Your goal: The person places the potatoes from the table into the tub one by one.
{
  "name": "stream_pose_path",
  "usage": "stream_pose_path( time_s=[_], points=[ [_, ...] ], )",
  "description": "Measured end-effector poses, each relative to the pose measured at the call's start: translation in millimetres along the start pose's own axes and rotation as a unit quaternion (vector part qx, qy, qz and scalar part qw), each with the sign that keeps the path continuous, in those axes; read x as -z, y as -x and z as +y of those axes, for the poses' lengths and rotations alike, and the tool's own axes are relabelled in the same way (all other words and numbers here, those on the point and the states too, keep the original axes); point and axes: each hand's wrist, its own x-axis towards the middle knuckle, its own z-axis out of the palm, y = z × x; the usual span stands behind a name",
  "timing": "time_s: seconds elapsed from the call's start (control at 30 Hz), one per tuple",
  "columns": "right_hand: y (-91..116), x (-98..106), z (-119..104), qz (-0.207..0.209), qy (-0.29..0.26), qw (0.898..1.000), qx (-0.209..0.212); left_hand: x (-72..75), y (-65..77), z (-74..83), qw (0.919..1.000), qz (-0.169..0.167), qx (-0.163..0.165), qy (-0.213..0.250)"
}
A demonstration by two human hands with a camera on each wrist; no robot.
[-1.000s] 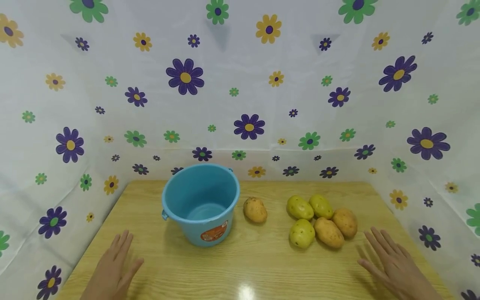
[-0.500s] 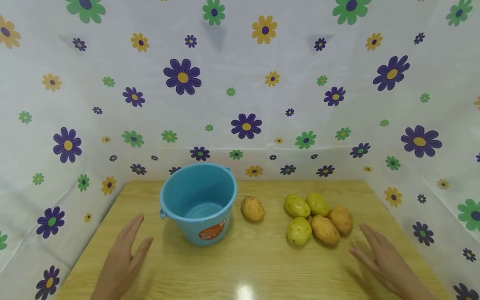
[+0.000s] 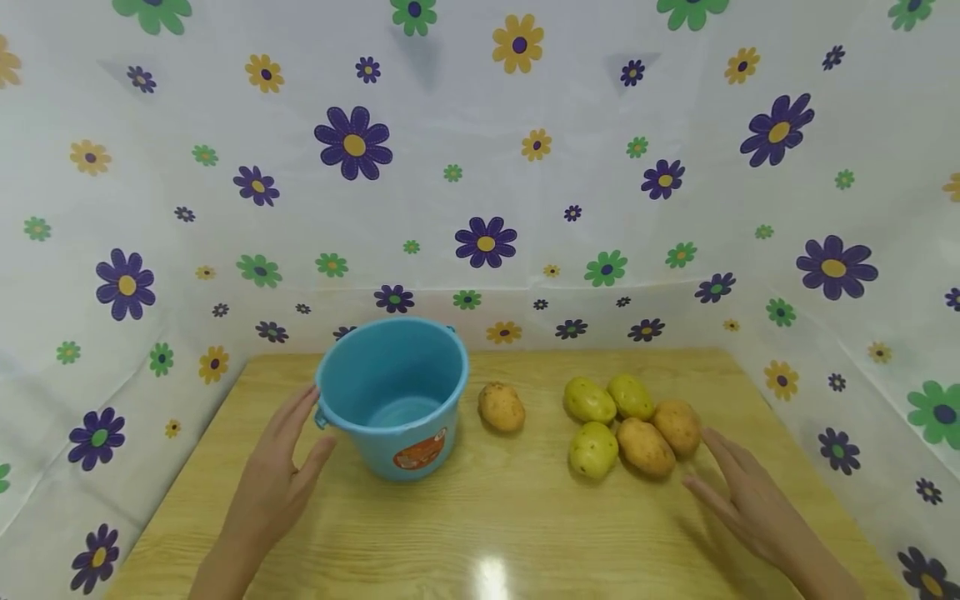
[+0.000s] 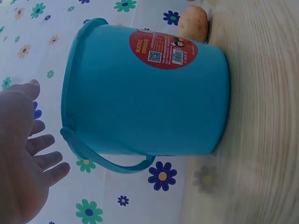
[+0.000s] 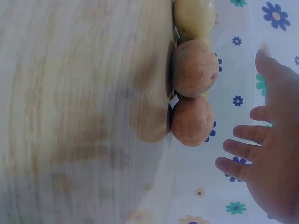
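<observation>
- Left hand (image 3: 281, 475) is spread flat-fingered, holding nothing, just left of the upright blue bucket (image 3: 393, 396) on the table (image 3: 487, 533).
- Right hand (image 3: 742, 496), fingers likewise straight and bare, lies just right of the potatoes (image 3: 630, 421), nearest the brown ones.

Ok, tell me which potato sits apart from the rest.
The brown potato just right of the blue bucket. It lies alone, while the other five huddle together further right, near the right hand.

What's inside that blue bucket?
The blue bucket looks empty: the head view shows its bare inner wall and most of its floor. The near rim hides the front strip of the floor. All six potatoes lie outside, on the table.
</observation>
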Motion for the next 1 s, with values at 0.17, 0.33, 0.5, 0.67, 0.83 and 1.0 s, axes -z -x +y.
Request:
stream_pose_path(
  time_s=[0.17, 0.33, 0.5, 0.67, 0.83, 1.0],
  points=[
    [-7, 1, -4, -0.006, 0.001, 1.000, 0.004, -5.3, -5.9, 1.8, 0.9997, -0.008, -0.023, -0.001],
    [-12, 0, -9, -0.022, -0.003, 1.000, -0.009, -10.5, -7.6, 0.5, 0.9991, -0.031, -0.027, -0.008],
    [-18, -3, -13, -0.022, 0.004, 1.000, -0.017, -11.9, -7.5, 1.6, 0.9987, -0.041, -0.030, -0.008],
    [-20, -9, -15, -0.017, 0.007, 1.000, -0.025, -14.1, -7.2, 2.6, 0.9986, -0.045, -0.024, -0.012],
    [-20, -18, -17, -0.017, -0.005, 0.999, -0.052, -17.7, -7.7, 3.2, 0.9988, -0.036, -0.029, -0.018],
    [-22, -28, -20, 0.001, -0.023, 0.998, -0.064, -20.1, -8.6, 3.9, 0.9990, -0.024, -0.031, -0.018]
  ],
)
